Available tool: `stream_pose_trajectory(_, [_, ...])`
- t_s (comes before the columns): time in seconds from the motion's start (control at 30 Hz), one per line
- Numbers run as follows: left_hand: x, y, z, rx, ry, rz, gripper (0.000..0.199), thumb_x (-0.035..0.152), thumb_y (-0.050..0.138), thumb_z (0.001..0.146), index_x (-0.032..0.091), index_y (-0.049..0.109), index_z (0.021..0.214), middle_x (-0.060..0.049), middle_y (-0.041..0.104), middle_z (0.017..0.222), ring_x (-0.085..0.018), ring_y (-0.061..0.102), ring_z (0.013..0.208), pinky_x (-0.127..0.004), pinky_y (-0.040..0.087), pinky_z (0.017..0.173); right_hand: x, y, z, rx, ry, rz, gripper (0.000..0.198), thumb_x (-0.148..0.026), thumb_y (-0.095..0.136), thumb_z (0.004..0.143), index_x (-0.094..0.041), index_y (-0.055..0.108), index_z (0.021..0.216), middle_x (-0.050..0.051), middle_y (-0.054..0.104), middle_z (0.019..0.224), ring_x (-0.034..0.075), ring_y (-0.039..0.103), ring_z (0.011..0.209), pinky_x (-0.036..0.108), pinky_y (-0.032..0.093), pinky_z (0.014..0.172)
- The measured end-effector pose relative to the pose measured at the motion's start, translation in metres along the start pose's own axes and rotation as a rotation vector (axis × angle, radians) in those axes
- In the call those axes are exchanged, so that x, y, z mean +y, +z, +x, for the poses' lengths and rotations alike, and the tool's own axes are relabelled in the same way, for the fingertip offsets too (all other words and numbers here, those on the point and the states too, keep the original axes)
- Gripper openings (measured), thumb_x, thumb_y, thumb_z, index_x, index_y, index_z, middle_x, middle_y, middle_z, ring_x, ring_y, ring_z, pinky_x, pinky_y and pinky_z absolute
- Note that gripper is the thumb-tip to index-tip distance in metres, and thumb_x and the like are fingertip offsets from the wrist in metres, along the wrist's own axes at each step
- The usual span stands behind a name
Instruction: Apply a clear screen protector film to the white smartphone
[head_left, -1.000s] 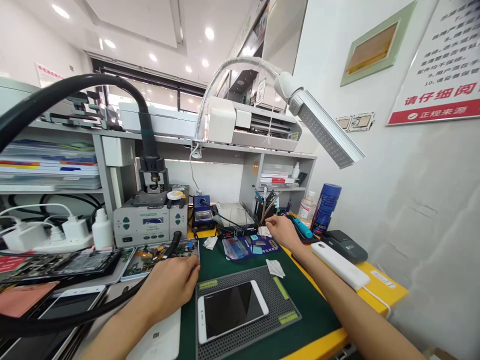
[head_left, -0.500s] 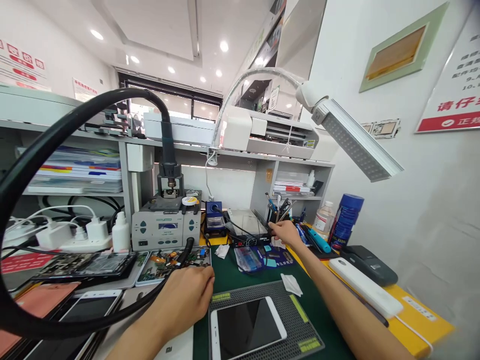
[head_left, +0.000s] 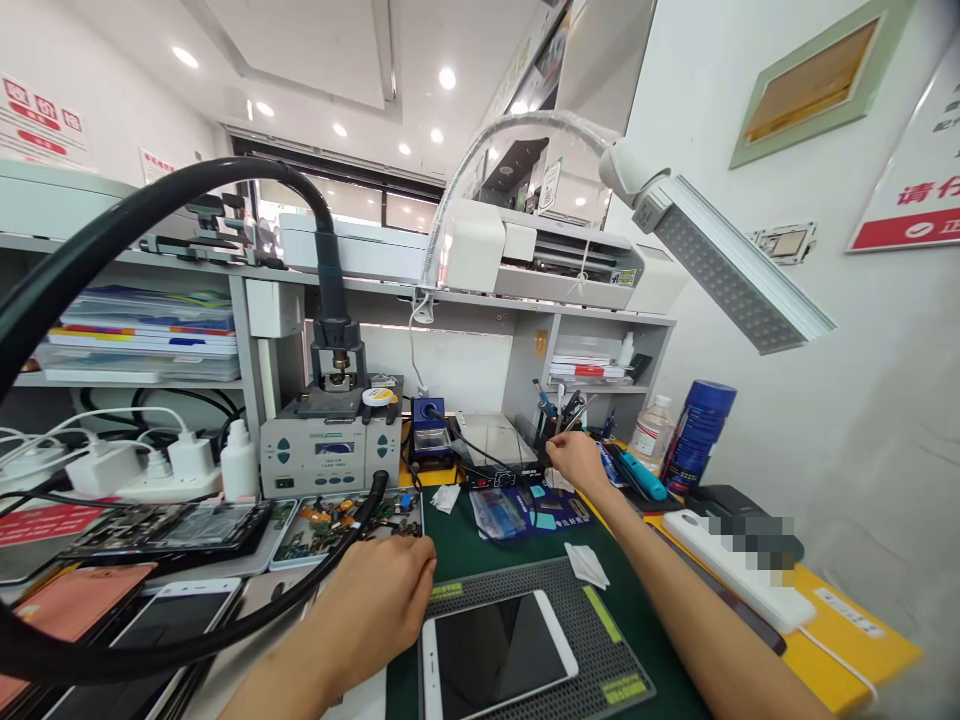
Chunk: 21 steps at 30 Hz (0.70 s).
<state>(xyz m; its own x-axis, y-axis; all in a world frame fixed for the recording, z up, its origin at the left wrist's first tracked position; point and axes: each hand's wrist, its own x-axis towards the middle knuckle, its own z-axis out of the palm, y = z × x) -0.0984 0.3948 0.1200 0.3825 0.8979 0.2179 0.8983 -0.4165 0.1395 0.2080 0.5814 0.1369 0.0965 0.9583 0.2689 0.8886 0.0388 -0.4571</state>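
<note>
My right hand (head_left: 579, 460) reaches to the back of the bench, its fingers pinched in front of a black holder (head_left: 546, 434) with tools standing in it. Whatever lies between those fingertips is hidden or too small to name. My left hand (head_left: 384, 590) is curled closed, knuckles up, at the left edge of a grey perforated mat (head_left: 600, 610). Its palm side is out of sight. On the mat lies a white-framed phone (head_left: 504, 655), dark screen up. A crumpled white wipe (head_left: 587, 566) rests on the mat's far edge.
A thick black hose (head_left: 150, 190) loops across the left side from the grey soldering station (head_left: 330, 450). A tray of circuit boards (head_left: 319, 520) stands before it. At right are a blue can (head_left: 697, 435), a clear bottle (head_left: 650, 430) and a white power strip (head_left: 720, 560). An LED lamp (head_left: 742, 265) hangs above.
My right hand has shifted slightly right at the tool holder, fingers still pinched. My left hand stays closed in nearly the same place. The camera view has tilted a little.
</note>
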Motion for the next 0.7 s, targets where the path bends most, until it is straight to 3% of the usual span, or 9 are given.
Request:
stream_pose_trajectory(0.37, [-0.002,-0.003,-0.002,0.029,-0.012,-0.032,0.033,0.026,0.032,0.102,0.024,0.059,0.084,-0.006,0.072,0.084,-0.029,0.069,0.076,-0.036,0.033,0.062,-0.004,-0.015,-0.013,0.101,-0.026,0.183,0.031,-0.037,0.065,0.101,-0.019,0.065,0.126,0.009,0.065,0.130,0.025,0.067,0.109,0.044,0.058,0.092])
stream_pose_trajectory(0.53, [-0.006,-0.005,0.000,0.077,-0.027,-0.097,0.032,0.027,0.033,0.102,0.023,0.062,0.087,-0.007,0.072,0.085,-0.029,0.069,0.078,-0.036,0.034,0.063,-0.005,-0.031,-0.025,0.100,-0.037,0.426,0.029,-0.037,0.064,0.101,-0.018,0.066,0.124,0.009,0.067,0.125,0.024,0.068,0.104,0.043,0.059,0.089])
stream_pose_trajectory(0.7, [-0.006,-0.008,0.000,0.153,-0.052,-0.224,0.031,0.029,0.037,0.100,0.023,0.066,0.096,-0.008,0.074,0.090,-0.030,0.068,0.081,-0.036,0.035,0.068,-0.013,-0.049,-0.043,0.001,-0.061,0.765,0.027,-0.038,0.064,0.102,-0.015,0.067,0.116,0.006,0.071,0.108,0.019,0.071,0.088,0.038,0.061,0.078])
